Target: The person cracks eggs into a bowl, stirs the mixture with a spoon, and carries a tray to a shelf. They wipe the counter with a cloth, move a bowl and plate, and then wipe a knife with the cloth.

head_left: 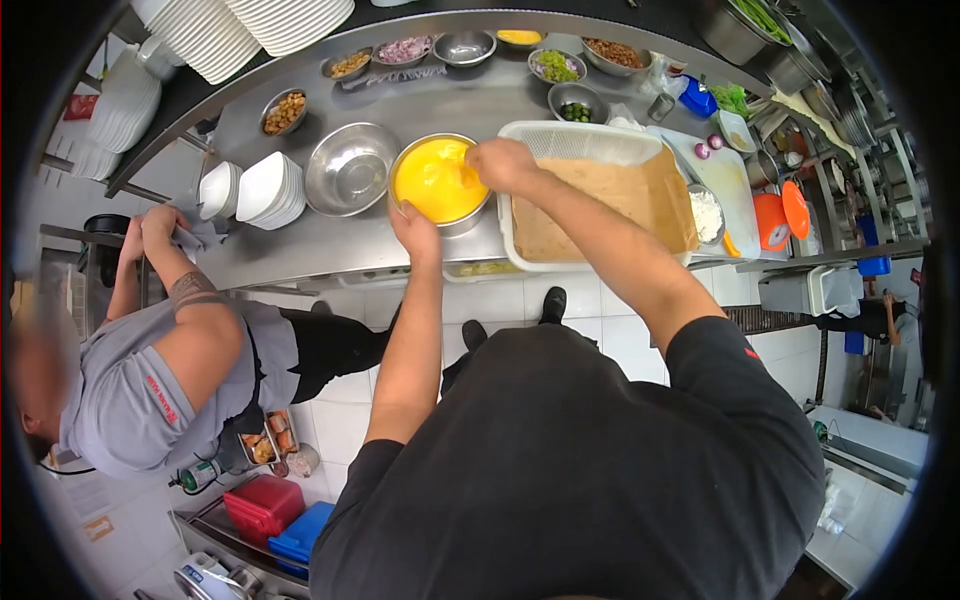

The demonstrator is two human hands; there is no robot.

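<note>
A round metal bowl (441,222) with bright yellow liquid (430,182) stands near the counter's front edge. My left hand (415,232) grips its near left side, thumb at the rim. Closed, my right hand (503,165) is over the bowl's right rim. Something seems to reach from its fingers into the liquid, but I cannot make out what it is. Left of the bowl sits a wide metal mixing bowl (350,170). On the right is a white plastic basket (585,132) lined with brown paper (590,205).
White dishes (270,190) are stacked at the left. Small bowls of chopped ingredients (405,50) line the back. A white cutting board (715,165), a bowl of white powder (706,213) and an orange scale (772,222) lie right. A co-worker (170,370) stands close on my left.
</note>
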